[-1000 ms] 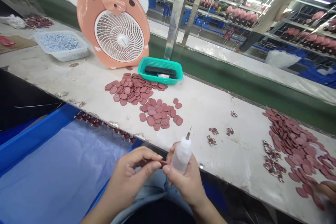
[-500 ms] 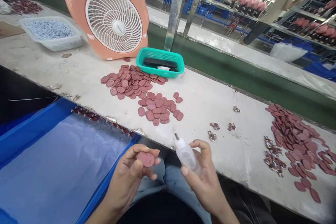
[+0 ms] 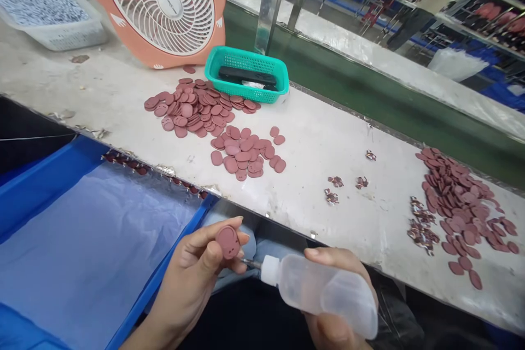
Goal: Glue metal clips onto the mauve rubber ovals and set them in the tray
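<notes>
My left hand (image 3: 191,279) pinches a small mauve-pink oval disc (image 3: 227,242) upright between thumb and fingers. My right hand (image 3: 338,298) grips a translucent plastic squeeze bottle (image 3: 320,295) lying almost level. Its thin metal nozzle (image 3: 251,263) points left and ends near the disc's lower edge, beside my left fingers. Loose pink discs lie in heaps on the white workbench (image 3: 328,175), with one heap (image 3: 197,109) and another (image 3: 246,153) ahead of my hands. A larger spread (image 3: 463,213) lies to the right, near small patterned pieces (image 3: 422,229).
A blue bin lined with clear plastic (image 3: 90,229) sits left of my lap. On the bench stand a peach animal-shaped fan (image 3: 156,5), a teal basket (image 3: 246,74) holding dark items, and a white tray of small beads (image 3: 49,13). Racks of pink items stand beyond.
My right hand has tipped the bottle from upright to nearly level, nozzle toward the disc. My left hand has turned the disc upright. The view has shifted slightly.
</notes>
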`<state>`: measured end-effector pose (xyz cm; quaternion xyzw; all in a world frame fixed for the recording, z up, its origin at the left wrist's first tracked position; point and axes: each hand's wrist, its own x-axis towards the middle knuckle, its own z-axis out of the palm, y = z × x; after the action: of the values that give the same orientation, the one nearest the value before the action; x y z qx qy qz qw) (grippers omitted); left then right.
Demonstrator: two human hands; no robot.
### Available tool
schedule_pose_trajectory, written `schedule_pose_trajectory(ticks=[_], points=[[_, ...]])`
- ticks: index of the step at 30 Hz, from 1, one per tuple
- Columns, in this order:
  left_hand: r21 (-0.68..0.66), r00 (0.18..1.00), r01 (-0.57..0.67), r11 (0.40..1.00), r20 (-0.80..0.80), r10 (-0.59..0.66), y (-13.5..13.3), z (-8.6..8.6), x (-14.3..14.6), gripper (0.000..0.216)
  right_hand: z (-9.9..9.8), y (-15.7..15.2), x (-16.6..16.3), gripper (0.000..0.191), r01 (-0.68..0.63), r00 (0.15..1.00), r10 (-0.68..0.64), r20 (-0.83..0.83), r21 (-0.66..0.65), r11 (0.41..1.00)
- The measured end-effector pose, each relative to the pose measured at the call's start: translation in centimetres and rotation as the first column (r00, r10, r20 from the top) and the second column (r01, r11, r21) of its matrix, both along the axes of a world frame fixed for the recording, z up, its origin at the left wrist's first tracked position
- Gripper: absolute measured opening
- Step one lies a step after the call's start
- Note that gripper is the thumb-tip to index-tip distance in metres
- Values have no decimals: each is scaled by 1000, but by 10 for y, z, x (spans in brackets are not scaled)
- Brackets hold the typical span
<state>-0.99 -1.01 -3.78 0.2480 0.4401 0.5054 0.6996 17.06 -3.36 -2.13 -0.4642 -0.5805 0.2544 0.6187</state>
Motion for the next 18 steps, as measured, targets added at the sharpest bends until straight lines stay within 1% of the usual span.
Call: schedule_pose_trajectory(ticks=[4, 8, 14, 18], points=[[40, 1000, -13, 999, -26, 14, 3, 4, 1, 32, 6, 2, -1, 39, 33, 999, -33, 39, -2, 999], [64, 1000, 14, 998, -29, -12, 2, 2, 1, 30, 7, 4, -1, 36, -26, 1000, 26, 7, -11, 1000], [42, 1000, 20, 999, 0, -20, 0, 3, 1, 30, 5, 0, 0, 34, 21, 999, -20, 32, -23, 1000], [40, 999, 34, 999, 11, -34, -1, 4, 0, 28, 5, -1, 1, 33, -6, 1000, 6, 8, -40, 999]])
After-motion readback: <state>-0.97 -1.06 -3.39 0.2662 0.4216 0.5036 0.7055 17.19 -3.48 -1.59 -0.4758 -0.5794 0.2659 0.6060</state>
